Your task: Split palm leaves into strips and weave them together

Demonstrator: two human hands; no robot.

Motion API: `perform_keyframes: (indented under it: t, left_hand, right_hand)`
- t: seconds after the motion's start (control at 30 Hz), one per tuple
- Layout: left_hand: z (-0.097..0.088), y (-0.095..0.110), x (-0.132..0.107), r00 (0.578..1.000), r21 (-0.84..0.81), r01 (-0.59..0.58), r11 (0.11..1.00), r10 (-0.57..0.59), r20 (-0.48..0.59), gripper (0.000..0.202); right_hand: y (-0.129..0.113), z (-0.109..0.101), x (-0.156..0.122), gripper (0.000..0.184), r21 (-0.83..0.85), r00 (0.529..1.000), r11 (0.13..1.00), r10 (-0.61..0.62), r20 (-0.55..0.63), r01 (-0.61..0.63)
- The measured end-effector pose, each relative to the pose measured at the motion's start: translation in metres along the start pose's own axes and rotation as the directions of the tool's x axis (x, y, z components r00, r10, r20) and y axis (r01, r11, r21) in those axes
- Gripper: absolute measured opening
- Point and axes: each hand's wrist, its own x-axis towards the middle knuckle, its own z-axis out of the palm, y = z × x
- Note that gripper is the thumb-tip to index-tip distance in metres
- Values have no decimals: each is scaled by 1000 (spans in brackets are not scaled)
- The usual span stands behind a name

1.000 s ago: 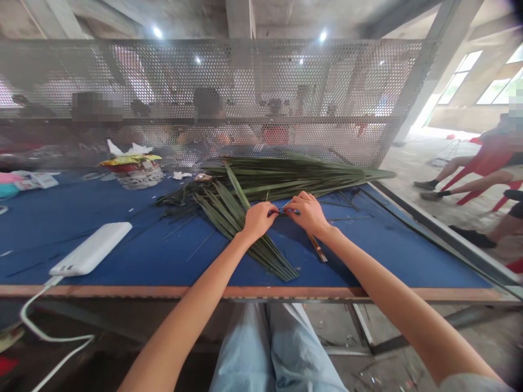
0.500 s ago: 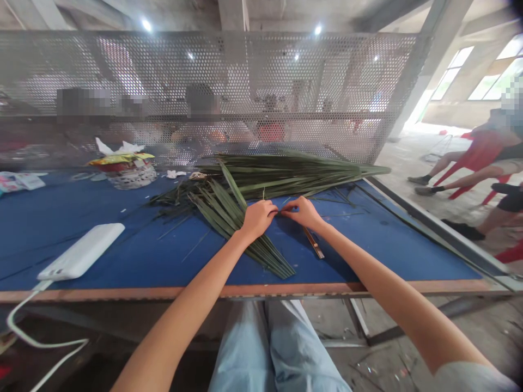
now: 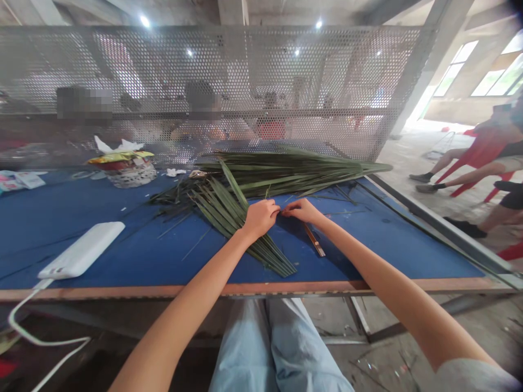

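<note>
A blue tabletop (image 3: 368, 256) with an orange edge spans the view, a white power bank (image 3: 81, 250) on its left part and a woven basket (image 3: 131, 177) at its far side. Green palm fronds (image 3: 286, 171) lie near the tabletop's middle, one bunch fanning toward the person. The left hand (image 3: 261, 219) rests on that bunch, the right hand (image 3: 300, 211) just beside it; each grip is pinched, fingertips nearly meeting over something too thin to make out. A wooden strip (image 3: 314, 241) lies just beneath the right hand.
</note>
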Motion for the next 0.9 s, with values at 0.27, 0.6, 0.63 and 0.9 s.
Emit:
perform_keyframes:
  t: [0.27,0.6,0.63,0.9]
  left_hand:
    - [-2,1,0,999,-42,39,998,-39,-12,24]
    - [0,4,-1,997,-60,70,996,-72,-24,24]
    - [0,5,-1,997,-55,70,996,-72,-22,24]
    - [0,11,-2,998,1,67,998,-67,10,25]
  right_hand:
    - [-7,-4,-1,13,59,995,993,-101,20,99]
    - [-31,-2,-17,9,-286,954,929,-277,-112,236]
    - [-32,0,-18,9,-304,953,926,-274,-128,225]
    - [-28,15,-16,18,-273,971,961,-91,-221,28]
